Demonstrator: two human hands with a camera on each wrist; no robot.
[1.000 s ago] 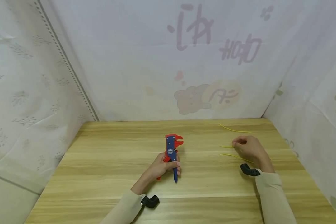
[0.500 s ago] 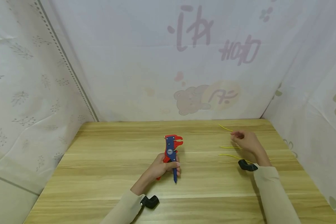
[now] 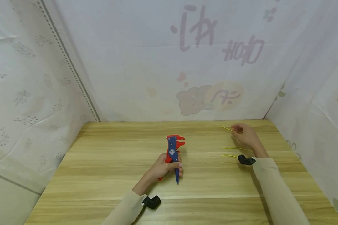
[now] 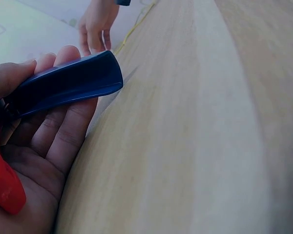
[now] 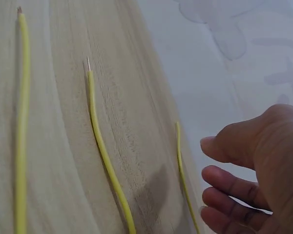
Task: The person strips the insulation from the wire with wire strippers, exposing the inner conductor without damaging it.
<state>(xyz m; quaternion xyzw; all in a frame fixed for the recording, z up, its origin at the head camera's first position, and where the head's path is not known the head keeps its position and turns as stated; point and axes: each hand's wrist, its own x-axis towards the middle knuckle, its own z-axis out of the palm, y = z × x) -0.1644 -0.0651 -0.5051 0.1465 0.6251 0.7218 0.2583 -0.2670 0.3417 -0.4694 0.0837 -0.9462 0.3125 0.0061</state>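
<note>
My left hand (image 3: 161, 167) grips a wire stripper (image 3: 171, 150), blue and red, by its handles, its red jaws facing right. In the left wrist view, the thumb and fingers lie around the blue handle (image 4: 71, 80), and the red handle (image 4: 6, 187) lies at the palm. My right hand (image 3: 246, 137) is over the farthest yellow wire (image 3: 226, 127). The right wrist view shows thumb and fingertips apart, just beside that wire. A middle yellow wire (image 3: 233, 148) and a nearer yellow wire (image 3: 228, 155) lie on the table, each with bare metal at one end (image 5: 88, 64).
The wooden table (image 3: 101, 175) runs back to a pale printed cloth (image 3: 135, 78). Similar cloth hangs at both sides. A black wrist camera (image 3: 151, 202) sits on the left wrist and another black camera (image 3: 246, 160) on the right, which overlaps the nearer wire.
The right hand has left the middle wire and moved away from me to the farthest one. The left hand and the wire stripper have stayed in place.
</note>
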